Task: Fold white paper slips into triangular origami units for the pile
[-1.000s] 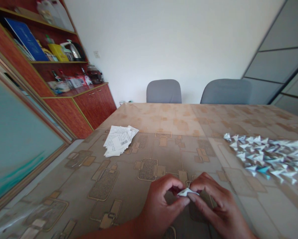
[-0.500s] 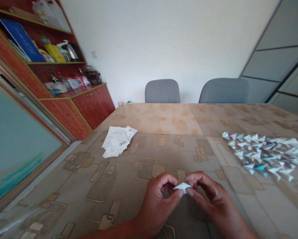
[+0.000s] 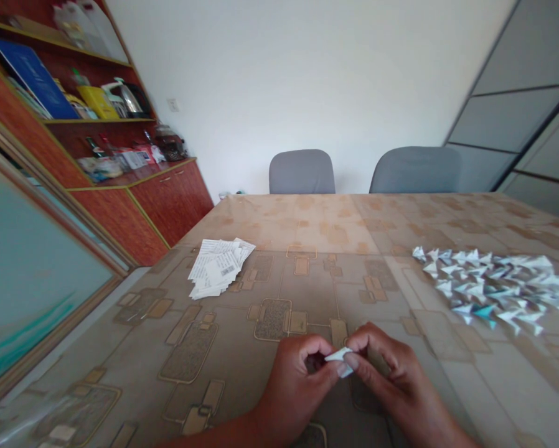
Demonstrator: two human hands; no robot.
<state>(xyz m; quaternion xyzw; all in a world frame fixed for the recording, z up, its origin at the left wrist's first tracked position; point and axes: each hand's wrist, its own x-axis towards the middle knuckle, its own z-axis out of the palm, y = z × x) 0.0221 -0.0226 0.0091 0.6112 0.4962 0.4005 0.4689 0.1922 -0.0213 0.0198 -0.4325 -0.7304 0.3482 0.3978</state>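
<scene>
Between my two hands is a small folded piece of white paper (image 3: pixel 337 355), held just above the table near its front. My left hand (image 3: pixel 302 373) pinches its left side between thumb and forefinger. On the other side my right hand (image 3: pixel 386 367) grips it, the thumb pressed across the paper's face. The fingertips cover part of the folds. To the far left lies a loose pile of printed paper slips (image 3: pixel 216 269). Many folded paper pieces (image 3: pixel 487 283), mostly white with one teal, stand in rows at the right.
The table (image 3: pixel 307 227) wears a brown patterned cover under a clear sheet. Two grey chairs (image 3: pixel 302 172) stand at its far edge before a white wall. A red-brown cabinet (image 3: pixel 162 199) with filled shelves is at the left, beside a frosted sliding door (image 3: pixel 32 267).
The folded paper has tilted between my fingers, and its lower part now shows below my thumbs. My right thumb has moved left over it. The view has shifted slightly.
</scene>
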